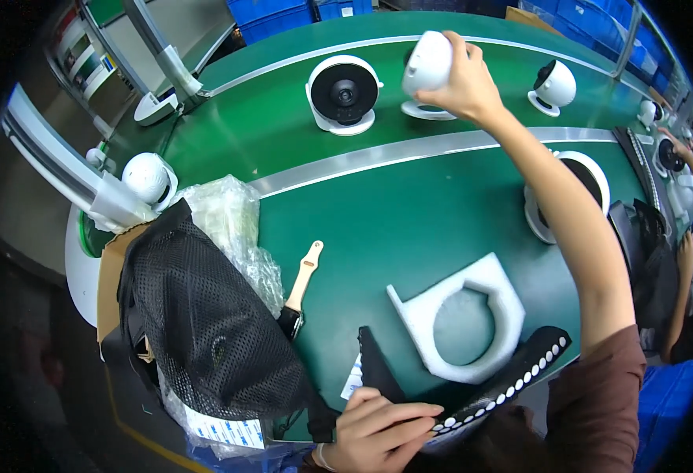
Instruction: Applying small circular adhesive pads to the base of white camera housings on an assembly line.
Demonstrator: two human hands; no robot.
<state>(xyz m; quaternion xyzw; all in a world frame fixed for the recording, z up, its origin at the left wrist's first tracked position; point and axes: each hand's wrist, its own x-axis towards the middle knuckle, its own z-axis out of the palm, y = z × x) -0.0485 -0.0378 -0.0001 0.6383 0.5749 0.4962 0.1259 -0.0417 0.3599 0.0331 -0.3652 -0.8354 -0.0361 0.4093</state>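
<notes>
My right hand [468, 83] is reached out to the far belt, its fingers closed around the head of a white round device [427, 65]. A flat white base [429, 113] shows just below; whether it is lifted I cannot tell. At the near edge my left hand [382, 432] has its fingers closed at the end of a black strip [512, 382] lined with white round dots. Beside that hand lies a black piece with white backing [376, 366]. A white foam frame [421, 323] with a round opening rests just beyond the strip.
Similar white devices stand on the belt [345, 93] and at right [587, 177]. On the left are a black mesh bag [212, 331] over a cardboard box, bubble wrap [232, 229] and a wooden-handled brush [305, 276]. Another person's arms [685, 260] show at far right.
</notes>
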